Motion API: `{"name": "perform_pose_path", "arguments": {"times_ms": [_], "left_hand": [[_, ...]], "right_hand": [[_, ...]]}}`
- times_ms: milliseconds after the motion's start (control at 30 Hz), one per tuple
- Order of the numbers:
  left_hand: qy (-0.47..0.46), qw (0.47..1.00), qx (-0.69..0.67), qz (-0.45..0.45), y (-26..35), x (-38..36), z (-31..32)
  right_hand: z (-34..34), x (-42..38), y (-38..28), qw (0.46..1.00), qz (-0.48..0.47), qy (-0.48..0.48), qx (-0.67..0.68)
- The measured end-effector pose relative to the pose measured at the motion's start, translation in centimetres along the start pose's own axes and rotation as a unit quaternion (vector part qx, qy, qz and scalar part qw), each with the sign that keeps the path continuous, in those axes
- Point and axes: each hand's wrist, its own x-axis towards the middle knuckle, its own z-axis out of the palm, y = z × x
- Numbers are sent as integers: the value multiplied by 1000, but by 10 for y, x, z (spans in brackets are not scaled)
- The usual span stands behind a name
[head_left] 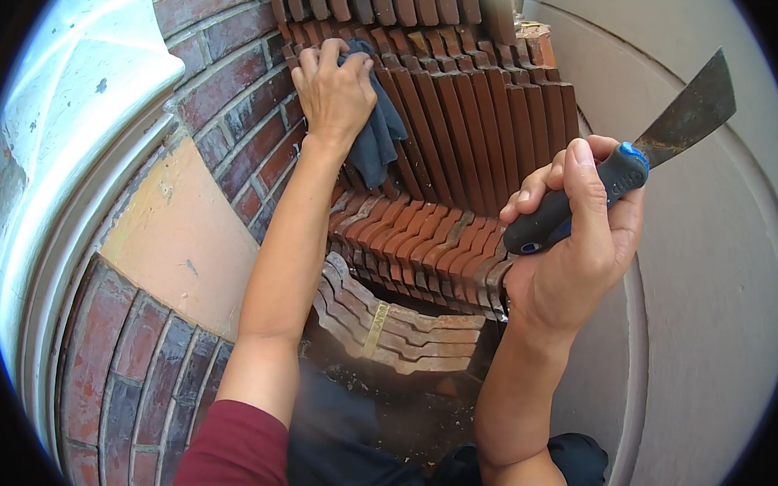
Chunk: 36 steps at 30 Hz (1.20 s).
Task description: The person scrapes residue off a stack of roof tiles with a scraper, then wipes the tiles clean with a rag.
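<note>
two hands at a brick sill, one with a cloth, one with a scraper

head view: the person looks down along both bare forearms toward sloping rows of red bricks (464, 116) set on edge, like a sill or step. the left hand (333, 88) reaches up and forward, palm down, fingers spread and slightly curled over a dark grey cloth (376, 134). it presses the cloth against the upper bricks, and part of the cloth hangs loose below the palm, to the right of the wrist. the right hand (576, 242) is nearer the camera, at the right, closed in a firm fist around the black handle of a scraper (636, 158). the handle has a blue end, and the flat, stained metal blade points up and to the right, clear of the bricks, in front of a pale grey wall (714, 344). the heel of this hand sits just beside the lower row of bricks. to the left, a curved brick wall (131, 379) carries a patch of yellowish plaster (181, 234) and a white painted moulding (72, 142). dark red sleeves (232, 453) show at the bottom edge.
</note>
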Motion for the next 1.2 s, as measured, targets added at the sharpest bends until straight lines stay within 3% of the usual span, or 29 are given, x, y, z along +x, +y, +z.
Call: {"name": "perform_pose_path", "arguments": {"times_ms": [133,233,300,567,600,700,833,867,967,1033,1200], "left_hand": [[113,990,-73,-40,-19,-1,9],[118,981,-151,-45,-18,-5,10],[68,985,-157,6,-7,-9,11],[-44,996,-72,15,-9,-2,4],[-57,991,-118,-4,-10,-2,2],[-33,970,-236,-45,-21,-9,5],[151,922,-289,-209,-34,3,6],[191,926,-252,-207,-34,5,6],[101,962,-238,-83,-30,-2,9],[82,988,-126,22,-11,-17,9],[75,985,-149,44,-16,-51,17]], "right_hand": [[3,-2,-3,1000,-10,-7,18],[5,-6,-1,1000,-8,-7,9],[5,-6,2,1000,6,-2,4],[8,-9,13,1000,5,-20,-14],[11,-10,12,1000,6,-20,-12],[18,-13,6,999,12,-36,23],[21,-15,-3,999,3,-29,22],[21,-15,-3,999,2,-26,18],[20,-16,0,999,7,-31,8],[18,-16,3,999,11,-35,-1],[15,-11,2,999,18,-27,-4]]}}
